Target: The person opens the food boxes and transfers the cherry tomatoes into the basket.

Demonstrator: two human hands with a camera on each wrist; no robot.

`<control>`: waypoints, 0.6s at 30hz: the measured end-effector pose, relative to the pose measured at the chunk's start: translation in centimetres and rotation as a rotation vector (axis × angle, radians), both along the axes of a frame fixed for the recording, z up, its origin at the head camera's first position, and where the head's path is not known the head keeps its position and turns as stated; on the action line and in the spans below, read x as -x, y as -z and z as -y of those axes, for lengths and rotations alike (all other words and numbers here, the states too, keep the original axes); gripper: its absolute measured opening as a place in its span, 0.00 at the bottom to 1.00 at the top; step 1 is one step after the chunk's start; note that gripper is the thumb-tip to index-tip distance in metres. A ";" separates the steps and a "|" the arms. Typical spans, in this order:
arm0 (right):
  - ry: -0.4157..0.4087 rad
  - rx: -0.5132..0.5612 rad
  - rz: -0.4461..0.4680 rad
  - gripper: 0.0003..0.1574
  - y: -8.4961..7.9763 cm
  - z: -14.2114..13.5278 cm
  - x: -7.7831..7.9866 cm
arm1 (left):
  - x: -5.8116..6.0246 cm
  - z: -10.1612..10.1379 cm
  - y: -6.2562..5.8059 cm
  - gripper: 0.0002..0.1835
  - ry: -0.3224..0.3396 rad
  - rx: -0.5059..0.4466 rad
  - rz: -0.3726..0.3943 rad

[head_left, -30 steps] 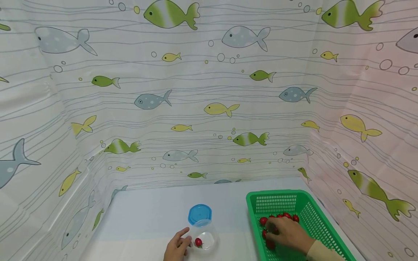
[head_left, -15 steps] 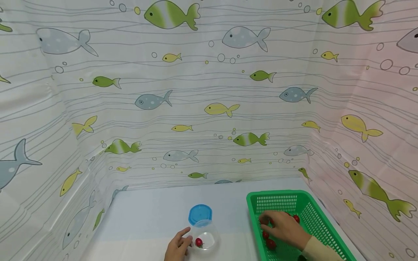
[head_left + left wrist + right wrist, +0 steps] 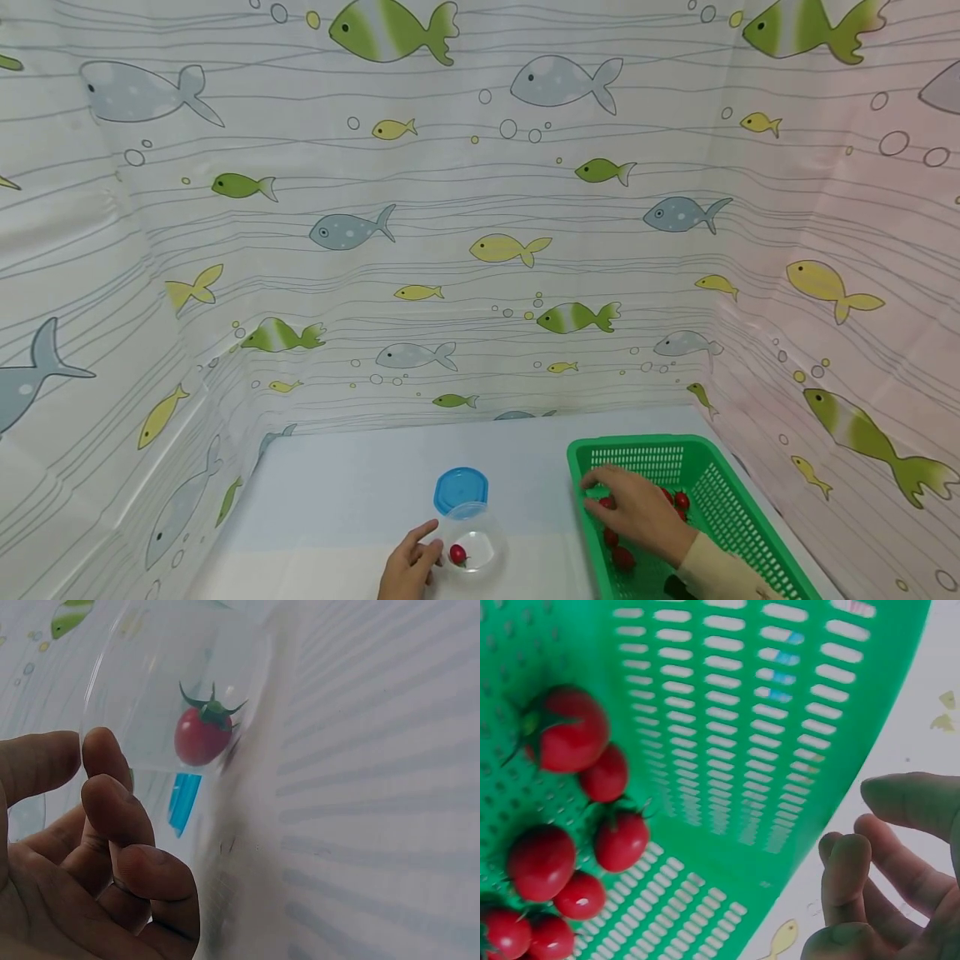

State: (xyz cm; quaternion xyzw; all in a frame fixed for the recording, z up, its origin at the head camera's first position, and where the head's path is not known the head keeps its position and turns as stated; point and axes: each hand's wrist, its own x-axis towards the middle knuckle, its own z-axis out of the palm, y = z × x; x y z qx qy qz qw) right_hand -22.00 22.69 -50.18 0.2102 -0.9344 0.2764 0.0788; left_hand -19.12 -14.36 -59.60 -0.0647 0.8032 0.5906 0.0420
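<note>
My left hand rests beside a clear plastic tub, at its left side, fingers loosely bent; I cannot tell if they touch it. Inside the tub lies one cherry tomato with a green stem. My right hand hovers over the left side of a green plastic basket. In the right wrist view its fingers are loosely bent, with nothing seen between thumb and fingertips. Several cherry tomatoes lie on the basket floor; in the head view the hand covers some of them.
A blue lid lies on the white table just behind the tub. Fish-patterned sheeting encloses the table at the back and both sides. The basket stands at the right, near the side sheeting.
My right hand has lifted off the tomatoes and moved up and left toward the basket's left rim. My left hand and the tub have stayed in place.
</note>
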 end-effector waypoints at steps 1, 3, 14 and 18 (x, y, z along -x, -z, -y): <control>-0.015 0.007 -0.005 0.10 -0.1 0.2 0.0 | 0.0 0.0 0.0 0.32 0.000 0.000 0.000; -0.041 0.018 -0.009 0.11 -0.4 0.7 -0.1 | 0.0 0.0 0.0 0.32 -0.002 0.001 0.004; -0.134 0.028 0.037 0.15 -1.9 4.0 -0.8 | -0.1 0.1 -0.2 0.32 -0.020 0.008 0.015; -0.155 0.042 0.067 0.16 -2.5 5.3 -0.9 | -0.1 0.0 -0.2 0.33 -0.024 -0.005 0.013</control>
